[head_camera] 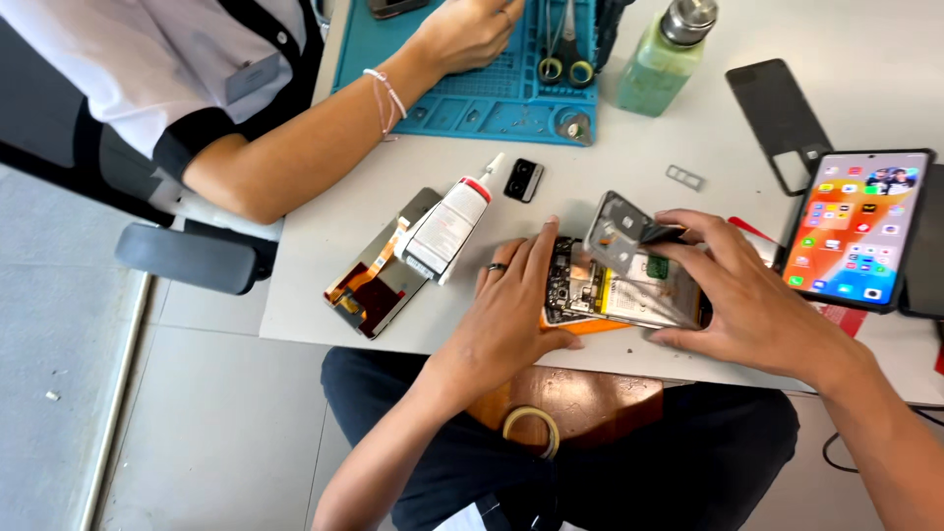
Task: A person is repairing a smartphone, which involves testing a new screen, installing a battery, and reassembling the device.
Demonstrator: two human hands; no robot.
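1. Head view: opened phone (621, 287) lies at centre frame near the table (629, 167) edge, on something orange.
2. Left hand (511, 310) is flat on the phone's left end, fingers together, ring on one finger; it pins the phone down.
3. Right hand (742, 295) curls over the phone's right end, fingers pinching a grey inner cover (618, 234), which is tilted up off the phone body.
4. To do this well, I'd say: keep the left hand's pressure steady, lift the cover slowly from one edge, watch for any flex cable under it.
5. Left of the phone: glue tube (447, 228) lying across a loose screen (379, 270).
6. Right edge: lit tablet (857, 228).
7. Upper frame: another person's hand (467, 31) on a blue mat (462, 79), green bottle (664, 54) beside it.
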